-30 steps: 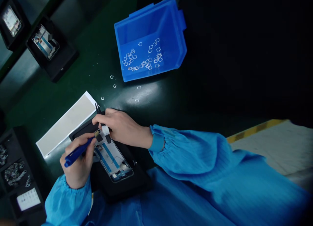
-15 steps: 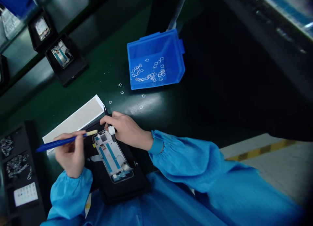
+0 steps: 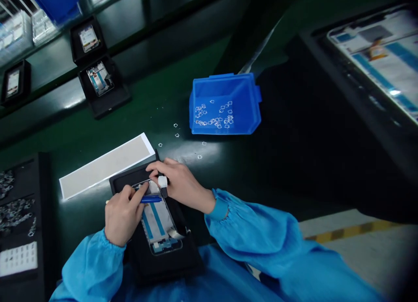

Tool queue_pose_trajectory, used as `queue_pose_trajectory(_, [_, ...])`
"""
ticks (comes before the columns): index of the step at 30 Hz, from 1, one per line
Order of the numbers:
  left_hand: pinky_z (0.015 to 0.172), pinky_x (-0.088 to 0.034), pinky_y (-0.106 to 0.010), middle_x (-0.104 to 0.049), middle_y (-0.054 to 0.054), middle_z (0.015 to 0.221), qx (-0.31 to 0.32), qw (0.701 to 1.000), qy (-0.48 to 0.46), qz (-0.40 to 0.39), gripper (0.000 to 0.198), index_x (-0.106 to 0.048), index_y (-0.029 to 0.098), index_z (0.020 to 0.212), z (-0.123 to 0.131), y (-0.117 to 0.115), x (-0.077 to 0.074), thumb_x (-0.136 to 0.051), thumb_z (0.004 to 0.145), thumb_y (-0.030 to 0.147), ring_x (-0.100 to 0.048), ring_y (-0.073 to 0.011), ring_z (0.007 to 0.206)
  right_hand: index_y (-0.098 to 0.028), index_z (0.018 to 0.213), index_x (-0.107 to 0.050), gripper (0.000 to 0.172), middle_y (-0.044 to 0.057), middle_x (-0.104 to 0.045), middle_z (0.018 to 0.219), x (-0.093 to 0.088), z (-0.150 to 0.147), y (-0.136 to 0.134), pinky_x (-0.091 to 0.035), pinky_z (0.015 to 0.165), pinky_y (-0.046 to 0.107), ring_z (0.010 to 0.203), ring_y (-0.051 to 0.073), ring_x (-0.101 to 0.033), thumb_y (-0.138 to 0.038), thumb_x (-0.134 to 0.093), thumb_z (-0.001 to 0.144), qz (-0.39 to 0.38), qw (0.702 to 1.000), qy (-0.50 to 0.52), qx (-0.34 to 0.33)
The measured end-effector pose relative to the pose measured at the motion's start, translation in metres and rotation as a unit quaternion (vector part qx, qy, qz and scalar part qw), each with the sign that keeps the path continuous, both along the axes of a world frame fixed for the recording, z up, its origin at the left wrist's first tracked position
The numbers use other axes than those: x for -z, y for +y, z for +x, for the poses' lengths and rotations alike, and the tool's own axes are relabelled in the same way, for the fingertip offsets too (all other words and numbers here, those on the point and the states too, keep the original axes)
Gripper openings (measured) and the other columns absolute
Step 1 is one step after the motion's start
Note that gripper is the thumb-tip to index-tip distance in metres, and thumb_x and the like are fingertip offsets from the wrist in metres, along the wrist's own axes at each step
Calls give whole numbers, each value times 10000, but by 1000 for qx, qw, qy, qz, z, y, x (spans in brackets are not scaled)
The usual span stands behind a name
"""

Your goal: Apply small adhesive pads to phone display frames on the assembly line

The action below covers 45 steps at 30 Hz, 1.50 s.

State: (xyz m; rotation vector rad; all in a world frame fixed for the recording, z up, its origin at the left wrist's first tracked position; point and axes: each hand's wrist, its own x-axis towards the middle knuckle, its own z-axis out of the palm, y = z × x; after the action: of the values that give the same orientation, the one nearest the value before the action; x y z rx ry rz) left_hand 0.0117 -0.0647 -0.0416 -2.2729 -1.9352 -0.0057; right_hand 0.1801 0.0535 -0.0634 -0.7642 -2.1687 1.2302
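Note:
A phone frame with blue strips and a silvery inner face lies in a black fixture before me. My left hand is over its upper left side, index finger touching the top end. A blue stick with a pale tip is tucked in that hand and crosses the frame. At the upper right corner, my right hand is closed around a slim black tool with a white block on it. Its fingertips meet the frame's top edge; the tool's tip is mostly hidden.
A blue bin contains several small white outline pieces; more pieces lie on the green table. A pale strip sheet rests behind the fixture. The black parts tray is at left. Other fixtures hold phone frames farther back.
My left hand has moved right onto the phone frame and turned over; its stick now points the other way. The right hand stays at the frame's upper corner. The view has shifted.

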Motion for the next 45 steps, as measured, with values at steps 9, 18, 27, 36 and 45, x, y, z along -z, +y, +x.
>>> queue_pose_trajectory(9, [569, -493, -228, -666, -10, 981, -39, 983, -123, -128, 388, -645, 308, 1237, -12, 28, -19, -520, 891, 186, -660, -135, 711, -243, 1198, -648, 345, 42, -633, 909, -4, 6, 34, -557, 618, 312, 677, 144, -597, -452, -495, 971, -158, 963, 136, 169])
queue_pose_trajectory(18, [719, -599, -390, -475, -30, 1510, -84, 982, -74, -153, 381, -587, 351, 1323, -18, 108, -7, -465, 967, 412, -705, -279, 1009, -184, 842, -618, 425, 26, -668, 716, 9, -34, 76, -532, 441, 231, 599, 156, -641, -583, -701, 722, -244, 936, 144, 210])
queue_pose_trajectory(27, [676, -595, -378, -462, -26, 1518, -77, 980, -82, -163, 389, -577, 348, 1335, -19, 104, -7, -461, 968, 402, -703, -278, 1010, -223, 766, -536, 315, 5, -695, 626, 18, -48, 86, -540, 543, 281, 588, 204, -693, -454, -749, 738, -163, 946, 91, 266])
queue_pose_trajectory(36, [661, -589, -379, -461, -24, 1516, -86, 978, -89, -168, 382, -581, 364, 1327, -18, 104, -7, -488, 958, 390, -701, -283, 1006, -229, 738, -554, 301, 7, -690, 608, 25, -49, 87, -558, 600, 317, 659, 244, -728, -464, -740, 750, -151, 948, 105, 258])
queue_pose_trajectory(45, [747, -578, -357, -491, -14, 1491, -94, 976, -163, -107, 371, -617, 354, 1293, -28, 99, -4, -540, 931, 316, -689, -259, 1040, -233, 760, -505, 354, -44, -620, 565, -6, -28, 39, -562, 575, 287, 595, 195, -711, -508, -728, 775, -174, 915, 212, 296])
